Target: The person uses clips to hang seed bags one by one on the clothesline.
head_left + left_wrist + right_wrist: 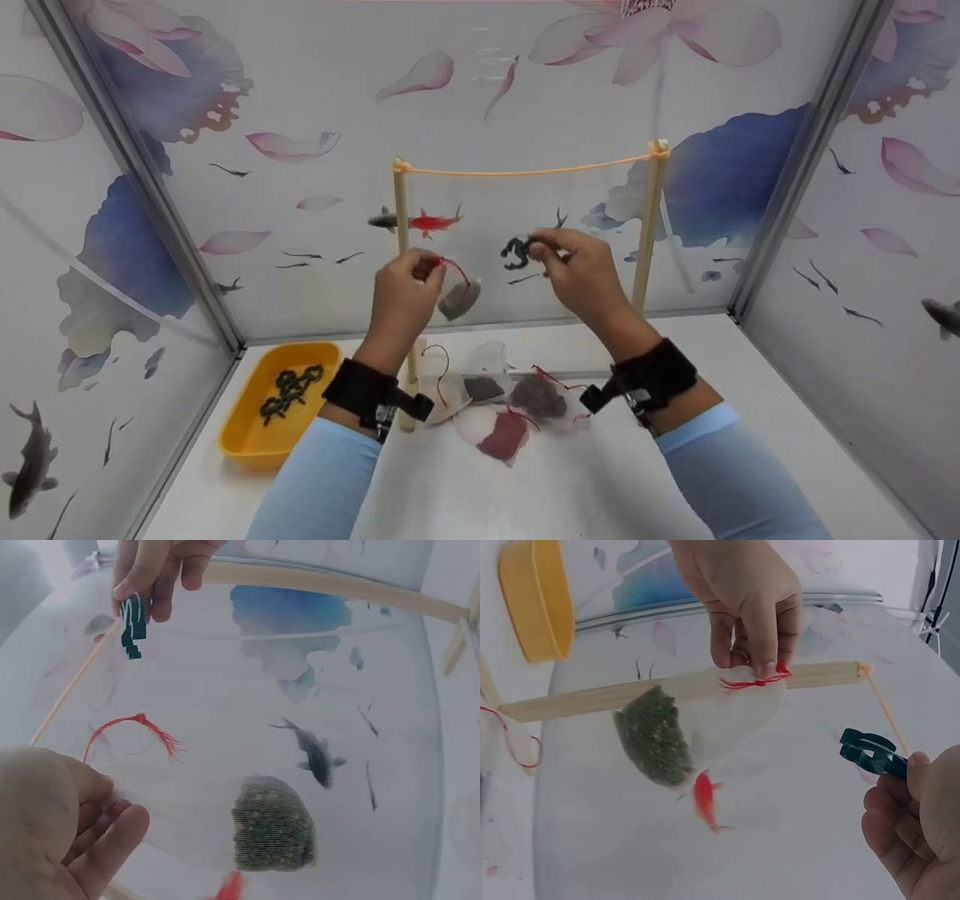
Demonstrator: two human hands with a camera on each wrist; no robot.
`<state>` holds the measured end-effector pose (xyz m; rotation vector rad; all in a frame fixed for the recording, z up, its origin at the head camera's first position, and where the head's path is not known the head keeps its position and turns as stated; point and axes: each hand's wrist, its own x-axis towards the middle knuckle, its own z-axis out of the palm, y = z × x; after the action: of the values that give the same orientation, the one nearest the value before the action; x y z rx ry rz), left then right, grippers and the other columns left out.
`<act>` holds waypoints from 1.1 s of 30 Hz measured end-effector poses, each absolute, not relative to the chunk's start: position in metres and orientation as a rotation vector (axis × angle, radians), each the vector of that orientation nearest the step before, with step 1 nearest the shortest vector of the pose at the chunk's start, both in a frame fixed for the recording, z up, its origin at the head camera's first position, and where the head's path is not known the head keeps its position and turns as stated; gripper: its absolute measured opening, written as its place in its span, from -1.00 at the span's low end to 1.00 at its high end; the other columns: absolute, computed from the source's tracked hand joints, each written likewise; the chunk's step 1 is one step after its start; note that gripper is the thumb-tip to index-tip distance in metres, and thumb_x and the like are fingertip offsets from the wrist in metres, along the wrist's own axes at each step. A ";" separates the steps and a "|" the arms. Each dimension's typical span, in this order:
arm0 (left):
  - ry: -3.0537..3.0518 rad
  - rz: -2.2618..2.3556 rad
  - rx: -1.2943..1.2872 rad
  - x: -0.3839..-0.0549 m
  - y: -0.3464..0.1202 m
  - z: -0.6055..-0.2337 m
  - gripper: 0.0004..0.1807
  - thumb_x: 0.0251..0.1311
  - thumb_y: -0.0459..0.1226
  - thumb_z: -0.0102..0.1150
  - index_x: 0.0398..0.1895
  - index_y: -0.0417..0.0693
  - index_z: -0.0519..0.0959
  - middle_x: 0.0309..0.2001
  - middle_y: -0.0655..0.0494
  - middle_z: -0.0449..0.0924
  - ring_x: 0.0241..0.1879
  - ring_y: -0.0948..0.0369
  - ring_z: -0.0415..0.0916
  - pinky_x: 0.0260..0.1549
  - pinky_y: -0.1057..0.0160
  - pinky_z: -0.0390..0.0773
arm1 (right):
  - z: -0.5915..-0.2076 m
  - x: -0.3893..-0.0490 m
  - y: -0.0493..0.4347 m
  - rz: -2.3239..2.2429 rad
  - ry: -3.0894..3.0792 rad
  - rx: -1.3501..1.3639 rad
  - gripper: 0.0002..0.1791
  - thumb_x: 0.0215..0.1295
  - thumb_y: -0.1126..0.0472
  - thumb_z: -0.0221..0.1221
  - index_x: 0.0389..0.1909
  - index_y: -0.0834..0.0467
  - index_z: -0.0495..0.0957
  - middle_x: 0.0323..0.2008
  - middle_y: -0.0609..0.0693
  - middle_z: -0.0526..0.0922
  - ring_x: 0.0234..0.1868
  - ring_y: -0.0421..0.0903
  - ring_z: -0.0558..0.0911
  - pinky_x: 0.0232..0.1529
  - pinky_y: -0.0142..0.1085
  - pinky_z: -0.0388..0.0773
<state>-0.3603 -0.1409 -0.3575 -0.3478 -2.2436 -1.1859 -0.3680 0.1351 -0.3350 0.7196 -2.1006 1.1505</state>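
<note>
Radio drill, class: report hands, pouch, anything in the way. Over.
Left hand pinching mesh pouch by corded end. Right hand holding dark green clip. Pouch off orange string; no obstruction visible between hands.

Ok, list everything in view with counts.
Table: one, white, below
Bag: one, pale, raised left
Clip: one, green, raised right
Other bags: about four, pale, on table
Strings: several, red, on bags
Tray: one, yellow, left
More clips: several, green, in tray
Posts: two, tan, on table
Cord: one, orange, between posts
Walls: three, printed white, around
Rails: several, grey, wall edges
Straps: two, black, wrists
Sleeves: two, blue, forearms
Left hand: one, holding bag
Right hand: one, holding clip
</note>
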 end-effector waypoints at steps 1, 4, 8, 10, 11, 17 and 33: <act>-2.212 -1.203 -0.345 -0.365 -0.140 -0.345 -0.87 0.59 -0.32 0.36 0.04 -0.19 0.78 -0.11 -0.06 0.83 -0.11 0.08 0.75 -0.07 0.11 0.74 | -0.320 -0.372 0.132 1.114 -2.093 0.727 -0.74 0.65 0.21 0.35 0.15 0.27 0.82 -0.07 0.17 0.90 -0.18 0.06 0.86 -0.21 -0.53 0.65; -2.154 -1.241 -0.332 -0.378 -0.137 -0.316 -0.84 0.61 -0.31 0.35 0.08 -0.19 0.77 -0.10 -0.05 0.82 -0.13 0.12 0.75 -0.10 0.21 0.74 | -0.280 -0.383 0.123 1.019 -2.069 0.725 -0.73 0.67 0.18 0.33 0.16 0.27 0.82 -0.04 0.16 0.89 -0.04 0.05 0.86 -0.11 -0.36 0.73; -2.156 -1.225 -0.344 -0.390 -0.132 -0.291 -0.83 0.65 -0.29 0.31 0.11 -0.19 0.75 -0.08 -0.05 0.81 -0.15 0.15 0.77 -0.10 0.24 0.78 | -0.242 -0.398 0.109 0.934 -2.073 0.718 -0.70 0.70 0.16 0.29 0.18 0.28 0.81 0.04 0.19 0.89 0.09 0.10 0.85 0.06 -0.06 0.79; -2.165 -1.213 -0.361 -0.395 -0.129 -0.282 -0.83 0.66 -0.30 0.29 0.12 -0.18 0.76 -0.06 -0.04 0.80 -0.13 0.16 0.77 -0.07 0.23 0.81 | -0.228 -0.405 0.103 0.904 -2.100 0.712 -0.70 0.71 0.17 0.28 0.18 0.28 0.81 0.09 0.21 0.88 0.14 0.12 0.84 0.17 0.01 0.77; -2.165 -1.213 -0.370 -0.397 -0.128 -0.278 -0.83 0.66 -0.32 0.29 0.14 -0.19 0.76 -0.04 -0.05 0.81 -0.10 0.16 0.76 -0.05 0.22 0.83 | -0.223 -0.408 0.101 0.900 -2.117 0.708 -0.69 0.71 0.16 0.28 0.19 0.28 0.81 0.10 0.21 0.88 0.16 0.13 0.83 0.21 0.02 0.76; -2.145 -1.176 -0.391 -0.405 -0.119 -0.266 -0.83 0.64 -0.36 0.29 0.13 -0.18 0.77 0.00 -0.07 0.81 -0.03 0.12 0.75 -0.02 0.22 0.80 | -0.208 -0.423 0.090 0.922 -2.207 0.678 -0.69 0.69 0.17 0.30 0.24 0.25 0.81 0.16 0.20 0.87 0.23 0.13 0.82 0.31 0.00 0.74; -2.108 -1.206 -0.454 -0.407 -0.107 -0.283 -0.87 0.66 -0.37 0.27 0.08 -0.17 0.76 -0.01 -0.03 0.85 -0.11 0.16 0.78 -0.09 0.22 0.80 | -0.221 -0.422 0.087 0.960 -2.622 0.740 -0.46 0.79 0.04 0.19 0.60 0.19 0.53 0.34 0.19 0.75 0.42 0.12 0.69 0.46 0.03 0.62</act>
<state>-0.4071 -0.1073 -0.2830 -0.4538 -2.1081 -1.2058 -0.4220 0.0873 -0.2207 0.7396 -2.6217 0.9604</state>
